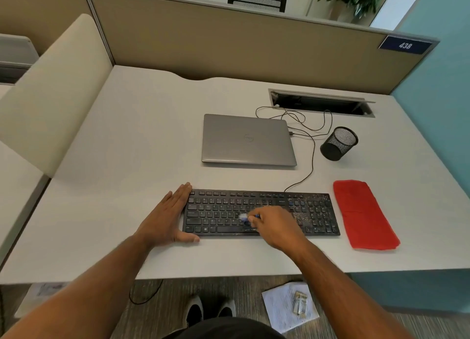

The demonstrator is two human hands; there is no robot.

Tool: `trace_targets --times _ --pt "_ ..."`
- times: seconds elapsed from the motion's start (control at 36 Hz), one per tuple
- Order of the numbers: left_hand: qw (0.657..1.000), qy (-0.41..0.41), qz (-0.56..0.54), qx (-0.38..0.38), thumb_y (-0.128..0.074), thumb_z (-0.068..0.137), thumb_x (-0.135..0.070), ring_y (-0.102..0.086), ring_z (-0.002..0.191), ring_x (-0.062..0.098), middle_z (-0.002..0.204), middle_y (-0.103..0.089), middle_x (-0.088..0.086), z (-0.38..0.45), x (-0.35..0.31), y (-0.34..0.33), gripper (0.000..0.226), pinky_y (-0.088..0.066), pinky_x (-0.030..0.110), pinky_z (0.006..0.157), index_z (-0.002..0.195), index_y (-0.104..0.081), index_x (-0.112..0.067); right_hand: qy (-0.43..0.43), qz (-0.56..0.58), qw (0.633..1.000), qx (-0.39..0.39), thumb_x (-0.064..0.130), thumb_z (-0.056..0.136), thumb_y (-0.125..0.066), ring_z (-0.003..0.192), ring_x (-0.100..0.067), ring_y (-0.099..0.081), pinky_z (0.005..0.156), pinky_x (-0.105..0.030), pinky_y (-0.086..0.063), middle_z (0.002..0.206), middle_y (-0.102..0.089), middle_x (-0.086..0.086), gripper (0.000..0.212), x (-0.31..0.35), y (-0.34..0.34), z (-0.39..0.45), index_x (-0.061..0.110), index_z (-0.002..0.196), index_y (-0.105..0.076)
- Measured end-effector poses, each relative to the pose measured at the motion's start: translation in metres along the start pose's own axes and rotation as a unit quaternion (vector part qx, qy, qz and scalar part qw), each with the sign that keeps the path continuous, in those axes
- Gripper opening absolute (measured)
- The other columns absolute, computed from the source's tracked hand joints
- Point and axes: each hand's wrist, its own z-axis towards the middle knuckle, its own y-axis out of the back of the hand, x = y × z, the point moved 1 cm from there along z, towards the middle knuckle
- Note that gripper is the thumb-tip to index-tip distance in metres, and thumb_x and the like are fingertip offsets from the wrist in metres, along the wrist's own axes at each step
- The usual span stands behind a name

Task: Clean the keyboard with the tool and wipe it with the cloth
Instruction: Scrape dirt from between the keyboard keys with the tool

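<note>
Keyboard point(262, 212) at desk point(127, 160) front edge. Left hand point(166, 217) flat, fingers straight, braced on its left end, likely to stop sliding. Right hand point(276, 228) pinches brush point(246, 218) over middle keys. Cloth point(363, 214) waits right of keyboard.

Sign point(405, 45): dark blue plate with white digits "438", fixed at the right end of the partition point(229, 46) behind the table. Laptop point(248, 140): round logo in the lid's middle, lettering too faint to read. Keyboard point(262, 214): key legends present, mostly too small to read. Paper point(279, 310) on the floor: print illegible.
</note>
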Motion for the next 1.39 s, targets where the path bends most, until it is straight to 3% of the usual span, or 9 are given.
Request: trace_targets --times 0.14,0.28,0.47,0.64,0.75,0.92,1.03,1.11,1.39 --pt "1.000 0.003 0.000 0.000 -0.059 0.064 -0.098 0.014 0.157 0.004 0.170 0.017 -0.010 0.000 0.000 0.001 0.145 0.013 0.024 0.126 0.163 0.018 -0.024 0.000 0.002 0.999 0.047 0.038 0.104 -0.051 0.069 -0.002 -0.055 0.065 -0.024 -0.044 0.087 -0.065 0.012 0.025 -0.001 0.004 -0.002 0.028 0.112 -0.073" --pt "1.000 0.001 -0.003 0.001 -0.059 0.064 -0.099 0.015 0.157 0.004 0.170 0.018 -0.011 -0.001 0.000 0.001 0.146 0.013 0.024 0.125 0.163 0.018 -0.024 -0.009 0.034 0.998 -0.048 0.036 0.106 -0.050 0.065 -0.003 -0.056 0.062 -0.024 -0.044 0.092 -0.071 0.011 0.024 -0.007 0.007 -0.003 0.033 0.115 -0.071" --pt "1.000 0.001 0.002 0.000 -0.058 0.064 -0.099 0.013 0.158 0.006 0.170 0.016 -0.008 0.000 0.000 0.000 0.147 0.012 0.025 0.126 0.163 0.017 -0.021 -0.025 -0.006 0.999 0.021 0.035 0.106 -0.047 0.064 -0.004 -0.053 0.056 -0.024 -0.038 0.078 -0.063 0.012 0.025 -0.011 0.005 -0.006 0.030 0.102 -0.070" --pt "1.000 0.000 0.002 0.002 -0.058 0.064 -0.099 0.014 0.158 0.006 0.170 0.017 -0.009 0.000 0.000 0.001 0.146 0.013 0.024 0.125 0.163 0.019 -0.023 -0.025 0.056 0.998 -0.031 0.037 0.106 -0.050 0.072 -0.012 -0.066 0.071 -0.033 -0.055 0.087 -0.072 0.010 0.021 -0.011 0.003 -0.009 0.037 0.106 -0.070" --pt "1.000 0.001 -0.002 0.000 -0.058 0.064 -0.099 0.013 0.158 0.006 0.170 0.016 -0.008 -0.001 -0.001 0.001 0.146 0.011 0.025 0.126 0.163 0.018 -0.023 -0.017 0.004 1.000 0.007 0.035 0.107 -0.046 0.056 -0.003 -0.050 0.053 -0.022 -0.038 0.067 -0.057 0.017 0.023 -0.010 0.003 -0.012 0.036 0.091 -0.063" --pt "1.000 0.000 -0.002 0.001 -0.059 0.064 -0.099 0.013 0.158 0.006 0.171 0.016 -0.009 -0.001 0.000 0.000 0.146 0.011 0.026 0.126 0.163 0.018 -0.023 0.016 0.004 1.000 0.010 0.038 0.106 -0.049 0.075 -0.009 -0.061 0.073 -0.032 -0.051 0.096 -0.072 0.007 0.025 0.001 0.003 -0.013 0.034 0.117 -0.071" --pt "1.000 0.001 -0.004 0.002 -0.060 0.064 -0.098 0.013 0.158 0.006 0.171 0.016 -0.008 0.000 0.001 0.000 0.147 0.010 0.027 0.127 0.163 0.019 -0.023 0.015 -0.113 0.993 -0.003 0.029 0.106 -0.049 0.076 -0.014 -0.061 0.061 -0.028 -0.042 0.094 -0.072 0.003 0.021 -0.008 0.006 -0.011 0.027 0.111 -0.070" --pt "1.000 0.002 -0.002 0.003 -0.060 0.064 -0.098 0.012 0.158 0.006 0.171 0.016 -0.009 0.000 0.002 0.000 0.146 0.010 0.027 0.127 0.163 0.019 -0.024 -0.016 -0.176 0.984 -0.013 0.016 0.099 -0.055 0.079 -0.019 -0.066 0.071 -0.032 -0.052 0.095 -0.074 -0.001 0.018 -0.019 0.015 -0.008 0.020 0.104 -0.072" --pt "1.000 -0.002 -0.006 -0.002 -0.060 0.064 -0.098 0.011 0.158 0.006 0.171 0.014 -0.008 0.000 0.002 0.000 0.146 0.008 0.029 0.128 0.164 0.015 -0.022 0.011 -0.038 0.999 0.010 0.037 0.105 -0.050 0.079 -0.010 -0.063 0.073 -0.030 -0.052 0.100 -0.073 0.006 0.025 -0.002 0.007 -0.010 0.031 0.114 -0.072"
